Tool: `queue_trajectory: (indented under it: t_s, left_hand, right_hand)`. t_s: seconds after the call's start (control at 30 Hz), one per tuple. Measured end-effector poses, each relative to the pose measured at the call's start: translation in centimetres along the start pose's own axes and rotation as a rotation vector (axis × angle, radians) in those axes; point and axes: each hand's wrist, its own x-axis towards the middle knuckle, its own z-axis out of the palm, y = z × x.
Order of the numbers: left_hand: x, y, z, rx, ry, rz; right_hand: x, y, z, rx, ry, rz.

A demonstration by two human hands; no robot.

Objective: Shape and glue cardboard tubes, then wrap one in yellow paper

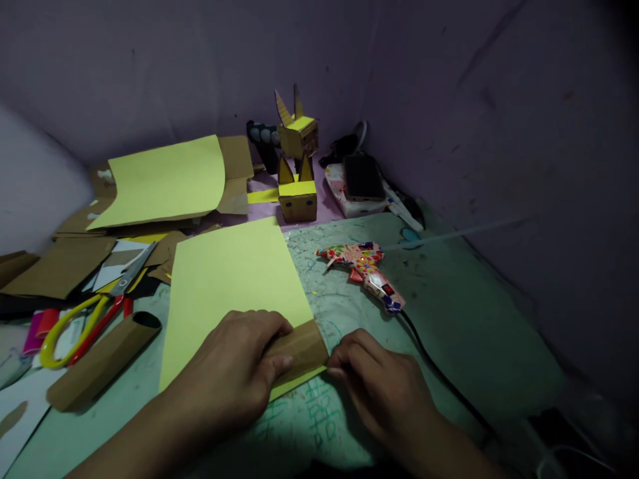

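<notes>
A sheet of yellow paper (234, 273) lies on the green tabletop in front of me. Across its near right part rests a brown cardboard tube (302, 346). My left hand (244, 359) is closed over the tube, thumb on the near side, pressing it onto the paper. The tube's left part is hidden under that hand. With thumb and fingertips together, my right hand (374, 379) pinches the paper's near right corner, close to the tube's end. Beyond it a flower-patterned glue gun (367, 269) lies on its side, its small red light lit.
At left are a second cardboard tube (104, 362), scissors (107, 309) with red and yellow handles, and cardboard pieces (64, 263). Another yellow sheet (164, 179) lies behind. Small eared cardboard boxes (298, 199) and a dark phone (363, 177) are at the back. The gun's black cord (444, 382) runs right.
</notes>
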Motion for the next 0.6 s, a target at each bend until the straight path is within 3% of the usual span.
queue_trajectory:
  t_s: [0.37,0.6]
  left_hand:
    - [0.34,0.04,-0.2,0.022,-0.027,-0.007]
    - [0.35,0.2,-0.07,0.039,-0.023,-0.022]
  right_hand:
    - [0.01,-0.41,0.84,-0.165,0.106,-0.014]
    - [0.05,-0.6,0.82,-0.173,0.103,-0.009]
